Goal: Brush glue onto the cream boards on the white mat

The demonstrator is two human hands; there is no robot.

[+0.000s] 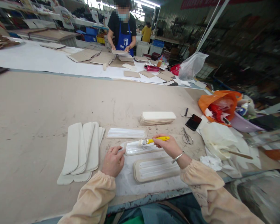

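Sleeves (205,183) cross table edge (151,198); right fingers (159,144) hold brush (150,141) over panel (142,149)

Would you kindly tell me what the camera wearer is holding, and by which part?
The right hand holds a brush by its yellow handle. The left hand appears to grip nothing, resting at the left end of the panel being brushed.

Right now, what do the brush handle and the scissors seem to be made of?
The brush handle is probably smooth plastic, from its even bright yellow, though painted wood could look alike. The scissors are likely bare metal, from their grey sheen.
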